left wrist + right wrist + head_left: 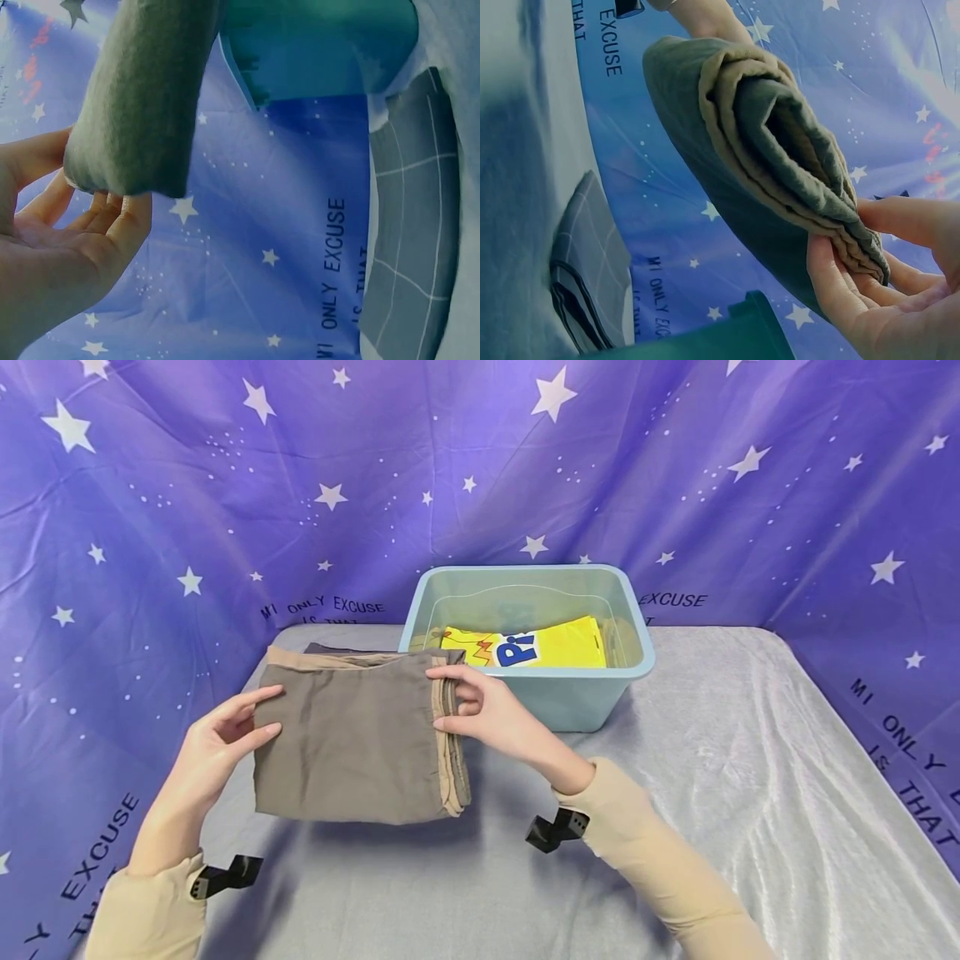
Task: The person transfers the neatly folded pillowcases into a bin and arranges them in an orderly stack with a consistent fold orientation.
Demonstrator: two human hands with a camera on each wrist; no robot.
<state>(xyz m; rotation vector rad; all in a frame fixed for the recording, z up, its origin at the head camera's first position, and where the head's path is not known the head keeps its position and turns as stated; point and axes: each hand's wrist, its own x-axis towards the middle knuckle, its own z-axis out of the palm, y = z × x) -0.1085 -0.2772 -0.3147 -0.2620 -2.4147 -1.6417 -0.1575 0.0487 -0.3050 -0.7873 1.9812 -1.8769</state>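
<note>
Both hands hold up a folded grey-brown cloth (pixel 352 743) with tan layers, left of centre over the table. My left hand (pixel 217 739) pinches its left side between thumb and fingers. At the right side, where the folded layers show, my right hand (pixel 487 710) pinches the upper edge. The right wrist view shows the cloth (pixel 697 150) end-on, rolled into several grey and tan layers, with the right hand's fingers (pixel 832 281) gripping one end. In the left wrist view the left hand (pixel 82 240) holds the smooth folded end of the cloth (pixel 142 105).
Behind and right stands a light blue plastic bin (pixel 581 702) with a folded yellow printed cloth (pixel 562 643) inside. A dark grey checked folded cloth (pixel 412 225) lies on the table, mostly hidden behind the held cloth in the head view. A purple star curtain (pixel 450 460) surrounds the grey-covered table (pixel 720 760).
</note>
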